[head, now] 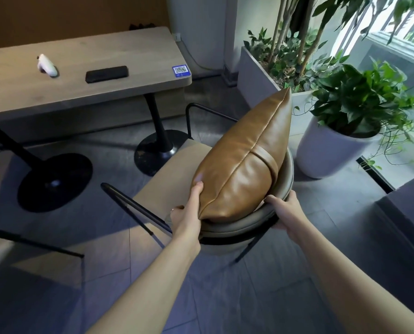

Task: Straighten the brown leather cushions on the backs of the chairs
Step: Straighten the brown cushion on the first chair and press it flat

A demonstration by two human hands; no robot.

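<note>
Brown leather, glossy and creased, covers the cushion [245, 162] that stands on edge against the curved back of the chair [227, 227], its central seam facing up and a strap of the same leather running across its right side. One pointed corner of the cushion juts up and away toward the plants, while the near corner sits low on the padded grey rim of the backrest. The left hand [189, 210] grips that near corner, thumb pressed into the leather on top and the other fingers curled out of sight beneath it. The right hand [285, 210] is closed over the backrest rim just beside the cushion's right edge, fingertips touching or nearly touching the leather; whether they actually pinch the cushion cannot be told. The chair has a beige seat and thin black metal arms and legs, and stands on grey floor tiles. Beyond it, a pale wooden table [104, 92] on black pedestal bases carries a white handheld device [47, 66], a black rectangular case [106, 73] and a blue QR sticker [179, 69] near its corner. To the right stand a white pot with a leafy plant [360, 100] and a long grey planter [256, 68] by the window.
</note>
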